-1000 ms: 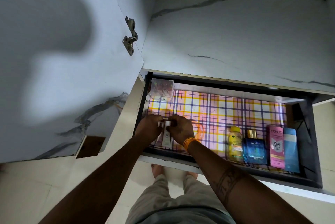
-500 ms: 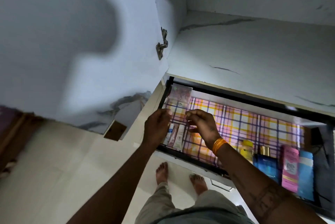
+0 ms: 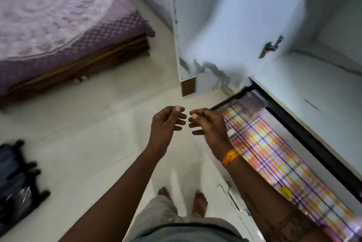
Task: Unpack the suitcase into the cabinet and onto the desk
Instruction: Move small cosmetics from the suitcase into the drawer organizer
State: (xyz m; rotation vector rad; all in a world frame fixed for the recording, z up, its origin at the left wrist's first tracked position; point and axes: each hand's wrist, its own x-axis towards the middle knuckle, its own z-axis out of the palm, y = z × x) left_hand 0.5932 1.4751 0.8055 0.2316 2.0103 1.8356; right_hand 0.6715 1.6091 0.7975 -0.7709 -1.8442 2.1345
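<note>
My left hand and my right hand hover side by side over the pale floor, fingers loosely curled and apart, nothing in either. An orange band circles my right wrist. To their right the cabinet drawer stands pulled out, with a plaid orange, yellow and purple liner across its bottom. My right arm covers the drawer's near edge. The dark suitcase lies open on the floor at the far left, blurred.
A bed with a purple patterned cover fills the upper left. The white marbled cabinet door hangs open above the drawer, its hinge showing. My bare feet stand on the tiled floor.
My hands have let go of the small tubes and drawn back out of the drawer to the left. The view has swung left, bringing the bed and suitcase into sight.
</note>
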